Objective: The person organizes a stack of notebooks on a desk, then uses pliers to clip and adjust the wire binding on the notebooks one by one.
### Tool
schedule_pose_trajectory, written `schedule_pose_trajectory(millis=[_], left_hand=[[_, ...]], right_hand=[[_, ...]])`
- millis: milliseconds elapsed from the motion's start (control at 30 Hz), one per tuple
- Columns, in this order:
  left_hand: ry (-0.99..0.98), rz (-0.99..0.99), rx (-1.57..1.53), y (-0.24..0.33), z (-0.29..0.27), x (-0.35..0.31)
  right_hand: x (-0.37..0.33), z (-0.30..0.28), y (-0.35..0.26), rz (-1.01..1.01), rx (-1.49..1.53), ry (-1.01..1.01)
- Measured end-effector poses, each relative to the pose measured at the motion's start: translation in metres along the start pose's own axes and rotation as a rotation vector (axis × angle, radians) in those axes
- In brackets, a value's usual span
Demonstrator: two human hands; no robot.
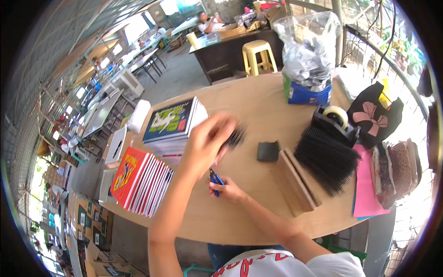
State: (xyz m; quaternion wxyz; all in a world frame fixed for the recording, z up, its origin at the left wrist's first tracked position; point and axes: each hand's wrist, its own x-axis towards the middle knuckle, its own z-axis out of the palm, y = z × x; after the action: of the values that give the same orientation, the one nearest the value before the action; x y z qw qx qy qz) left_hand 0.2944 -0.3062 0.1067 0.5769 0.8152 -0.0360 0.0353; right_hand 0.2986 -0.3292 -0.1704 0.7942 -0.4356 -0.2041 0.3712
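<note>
My left hand (207, 138) is raised over the middle of the table, its fingers closed on a small black bristly piece (236, 135) smeared by motion. Just below it, my right hand (229, 189) grips blue-handled nippers (215, 181), their dark jaws pointing up toward the left hand. To the right lies a small dark square piece (268, 151), flat on the table. Beyond it, a black mat of upright bristles (326, 161) rests beside a long brown wooden block (298, 182). Where the left fingers press on the piece is blurred.
Stacks of red-covered books (140, 182) and dark-covered books (173, 122) stand on the left of the table (240, 221). Toward the right are a tape dispenser (334, 122), a black bag with a pink bow (371, 117), pink sheets (369, 189) and a plastic-bagged bundle (309, 60). A person sits farther off.
</note>
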Motion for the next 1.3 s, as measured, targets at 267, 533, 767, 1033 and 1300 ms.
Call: schedule_pose_trajectory(millis=[267,533,767,1033,1300], left_hand=[[-0.096,0.249,0.080,0.091,0.138,0.296],[-0.277,0.345,0.016,0.128,0.057,0.224],[0.361,0.404,0.677,0.079,-0.175,-0.058],[0.547,-0.077,0.983,-0.121,-0.300,-0.203],[0.515,-0.231,0.865,-0.149,-0.283,-0.213]], right_hand=[[0.000,0.006,0.002,-0.083,0.000,-0.085],[0.014,-0.003,0.020,0.100,0.137,-0.116],[-0.020,0.080,-0.049,-0.310,-0.378,-0.130],[-0.011,0.193,-0.034,-0.782,-1.096,-0.059],[-0.006,0.221,-0.001,-0.856,-1.140,0.063]])
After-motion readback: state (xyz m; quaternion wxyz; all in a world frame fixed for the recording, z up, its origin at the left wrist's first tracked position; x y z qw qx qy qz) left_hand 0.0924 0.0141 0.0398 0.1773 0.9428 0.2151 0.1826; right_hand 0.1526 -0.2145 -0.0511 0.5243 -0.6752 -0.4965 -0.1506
